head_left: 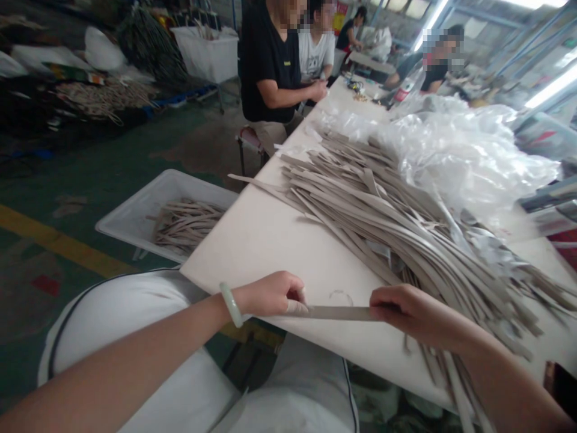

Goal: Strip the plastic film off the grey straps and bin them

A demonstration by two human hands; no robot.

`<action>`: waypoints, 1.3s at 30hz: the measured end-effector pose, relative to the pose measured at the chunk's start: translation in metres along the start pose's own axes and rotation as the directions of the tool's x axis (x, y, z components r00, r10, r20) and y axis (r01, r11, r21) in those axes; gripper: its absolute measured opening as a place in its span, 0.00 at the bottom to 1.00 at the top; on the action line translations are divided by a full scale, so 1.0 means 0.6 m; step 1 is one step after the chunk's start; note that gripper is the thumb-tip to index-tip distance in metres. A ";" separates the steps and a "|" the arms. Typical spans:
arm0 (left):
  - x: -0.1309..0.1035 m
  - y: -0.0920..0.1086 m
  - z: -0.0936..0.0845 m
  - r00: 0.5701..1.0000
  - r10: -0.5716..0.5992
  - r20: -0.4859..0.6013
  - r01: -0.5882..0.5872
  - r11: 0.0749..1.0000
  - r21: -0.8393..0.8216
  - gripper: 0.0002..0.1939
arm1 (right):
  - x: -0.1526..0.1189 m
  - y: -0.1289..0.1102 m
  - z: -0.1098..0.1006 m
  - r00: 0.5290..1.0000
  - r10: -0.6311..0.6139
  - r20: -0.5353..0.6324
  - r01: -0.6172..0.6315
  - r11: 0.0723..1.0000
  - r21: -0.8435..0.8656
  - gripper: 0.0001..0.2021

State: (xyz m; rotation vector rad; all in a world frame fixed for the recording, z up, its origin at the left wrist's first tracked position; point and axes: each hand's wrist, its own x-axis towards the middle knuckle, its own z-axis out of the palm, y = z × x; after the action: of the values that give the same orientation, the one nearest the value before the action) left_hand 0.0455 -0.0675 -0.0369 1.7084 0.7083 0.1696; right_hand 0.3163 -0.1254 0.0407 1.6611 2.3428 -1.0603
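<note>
A flat grey-beige strip (340, 313) stretches level between my two hands, just over the near edge of the white table (270, 240). My left hand (282, 294), with a pale bangle (231, 305) at the wrist, pinches its left end. My right hand (401, 310) has its fingers closed round the strip further right. Beyond the hands lies a big pile of similar strips (383, 210), spread across the table, some hanging over the near edge by my right forearm.
Crumpled clear plastic bags (464, 144) lie behind the pile. A white bin (135, 210) of strips stands left of the table. A person in black (270, 66) sits along the table's left side, with other people further back. A bottle (408, 81) stands at the far end.
</note>
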 end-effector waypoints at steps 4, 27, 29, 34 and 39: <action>0.009 -0.004 0.019 0.998 -0.038 0.050 0.046 0.987 -0.157 0.09 | 0.010 -0.011 0.007 0.997 -0.030 -0.075 0.031 0.999 0.010 0.12; 0.019 0.007 0.043 0.995 0.091 -0.050 -0.096 0.990 -0.099 0.08 | -0.019 -0.014 0.017 1.000 0.015 -0.009 -0.016 0.997 -0.072 0.14; 0.020 0.012 0.053 0.995 0.088 -0.041 -0.093 0.987 -0.129 0.09 | -0.007 -0.043 0.033 1.000 -0.024 -0.018 0.023 0.997 -0.074 0.13; 0.012 0.017 0.052 0.998 0.049 -0.029 -0.054 0.969 -0.242 0.09 | -0.011 -0.055 0.032 0.999 -0.032 -0.031 0.028 0.992 -0.120 0.11; 0.016 0.015 0.052 0.999 0.010 -0.033 -0.018 0.964 -0.266 0.10 | -0.046 -0.028 -0.002 0.997 0.063 -0.055 -0.072 0.981 -0.183 0.16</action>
State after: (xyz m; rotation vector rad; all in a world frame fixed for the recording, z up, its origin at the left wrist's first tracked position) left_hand 0.0713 -0.0893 -0.0398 1.4558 0.6649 0.2900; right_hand 0.3134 -0.1497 0.0617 1.7017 2.3145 -0.7727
